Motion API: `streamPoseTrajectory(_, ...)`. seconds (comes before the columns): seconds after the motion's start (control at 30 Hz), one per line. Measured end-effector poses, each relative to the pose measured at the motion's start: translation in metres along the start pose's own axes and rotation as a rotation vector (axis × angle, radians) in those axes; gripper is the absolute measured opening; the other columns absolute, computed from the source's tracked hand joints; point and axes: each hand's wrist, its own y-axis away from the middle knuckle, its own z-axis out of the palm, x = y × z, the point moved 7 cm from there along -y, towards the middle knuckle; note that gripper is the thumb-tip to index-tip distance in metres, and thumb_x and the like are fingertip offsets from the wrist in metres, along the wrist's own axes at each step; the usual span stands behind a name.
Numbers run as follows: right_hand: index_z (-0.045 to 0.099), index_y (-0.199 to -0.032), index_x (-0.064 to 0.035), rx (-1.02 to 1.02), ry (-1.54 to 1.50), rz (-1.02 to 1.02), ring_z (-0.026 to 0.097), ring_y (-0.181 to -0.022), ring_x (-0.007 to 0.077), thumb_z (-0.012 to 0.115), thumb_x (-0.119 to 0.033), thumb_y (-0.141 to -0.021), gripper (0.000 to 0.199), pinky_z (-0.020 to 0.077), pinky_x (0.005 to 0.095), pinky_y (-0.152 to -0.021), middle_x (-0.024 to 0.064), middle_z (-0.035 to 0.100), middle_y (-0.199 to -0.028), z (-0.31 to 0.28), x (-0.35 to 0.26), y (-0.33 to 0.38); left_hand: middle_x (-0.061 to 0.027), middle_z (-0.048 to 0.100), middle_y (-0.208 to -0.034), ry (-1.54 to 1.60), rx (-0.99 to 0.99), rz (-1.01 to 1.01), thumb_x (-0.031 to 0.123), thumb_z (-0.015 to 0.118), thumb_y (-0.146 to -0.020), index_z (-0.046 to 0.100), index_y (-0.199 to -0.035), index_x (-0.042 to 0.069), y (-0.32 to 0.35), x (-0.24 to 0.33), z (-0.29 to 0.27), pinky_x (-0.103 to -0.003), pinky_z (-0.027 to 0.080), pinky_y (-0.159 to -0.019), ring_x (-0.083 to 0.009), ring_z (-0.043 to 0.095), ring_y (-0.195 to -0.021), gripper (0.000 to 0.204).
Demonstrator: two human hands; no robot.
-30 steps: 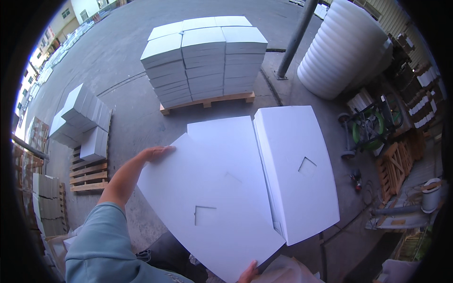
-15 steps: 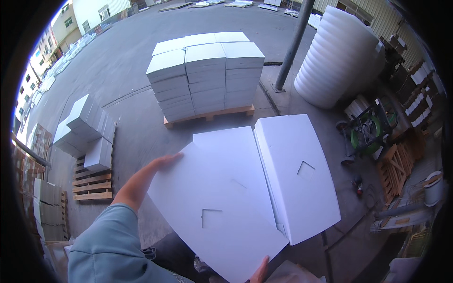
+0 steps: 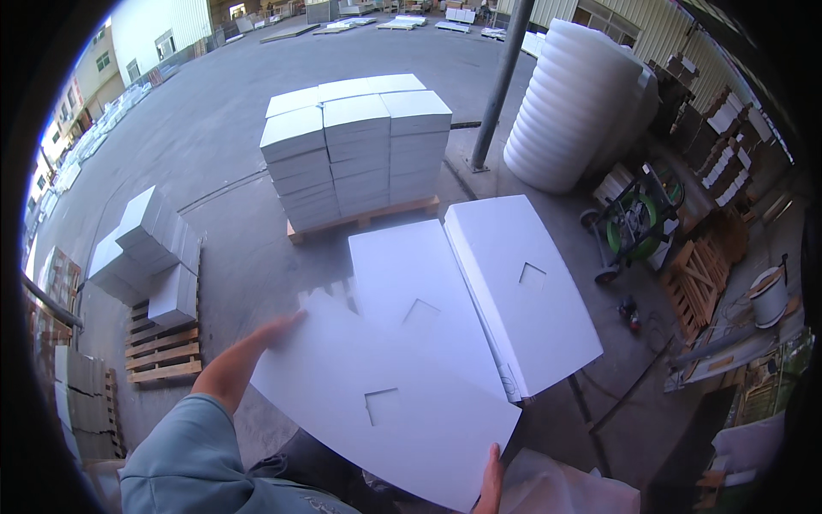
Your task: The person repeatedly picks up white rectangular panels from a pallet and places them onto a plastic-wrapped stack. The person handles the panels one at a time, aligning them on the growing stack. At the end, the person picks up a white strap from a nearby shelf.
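Note:
A large white sheet (image 3: 445, 433) with a small angular cut is held across the lower middle of the view. At its far left edge my left hand (image 3: 281, 328) is closed on it, slightly blurred by motion. My right hand (image 3: 491, 481) grips the near right edge, its thumb showing and the other fingers mostly hidden. Under the sheet's far side lies a stack of like white sheets (image 3: 398, 257), partly covered, its top one bearing a similar cut. Close along its right side stands another white stack (image 3: 539, 240), also with a cut on top.
Beyond stands a pallet load of white blocks (image 3: 355, 146). White boxes (image 3: 150, 244) sit on a wooden pallet (image 3: 163, 351) at left. A grey post (image 3: 501, 94), big white foam rolls (image 3: 561, 103) and a wheeled cart (image 3: 634, 223) are at right.
My hands have drawn the sheet nearer and turned it, uncovering more of the stack beneath, including its cut. My right hand has shifted slightly right. The whole view has swung a little.

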Motion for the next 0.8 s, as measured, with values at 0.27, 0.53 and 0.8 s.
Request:
streamPoseTrajectory(0.27, 0.058, -0.113, 0.0081, -0.014, -0.303, 0.183, 0.061, -0.094, 0.027, 0.043, -0.061, -0.089, 0.074, 0.048, 0.0355, -0.081, 0.0174, 0.063, -0.105, -0.037, 0.109, 0.114, -0.0191, 0.047, -0.133, -0.319, -0.102, -0.071, 0.061, 0.039, -0.091, 0.048, -0.13, -0.003, 0.097, 0.008, 0.048, -0.041, 0.034, -0.102, -0.0326, 0.045, -0.122, 0.075)
streamPoseTrajectory(0.53, 0.057, -0.115, 0.0074, 0.067, -0.138, 0.415, 0.058, -0.101, 0.028, 0.037, -0.063, -0.09, 0.078, 0.0455, 0.0353, -0.085, 0.0171, 0.062, -0.109, -0.121, 0.213, 0.249, -0.0211, 0.051, -0.128, -0.71, -0.26, 0.176, 0.06, 0.035, -0.093, 0.047, -0.131, -0.002, 0.128, 0.014, 0.157, -0.04, 0.035, -0.102, -0.0313, 0.048, -0.118, 0.074)
streamPoseTrajectory(0.8, 0.052, -0.122, 0.0099, 0.186, -0.006, 0.472, 0.052, -0.112, 0.0326, 0.035, -0.07, -0.086, 0.089, 0.036, 0.0368, -0.098, 0.023, 0.057, -0.119, -0.168, 0.263, 0.289, -0.0222, 0.06, -0.115, -0.803, -0.191, 0.251, 0.067, 0.035, -0.088, 0.057, -0.118, -0.008, 0.131, -0.012, 0.214, -0.037, 0.04, -0.097, -0.0288, 0.055, -0.11, 0.083)
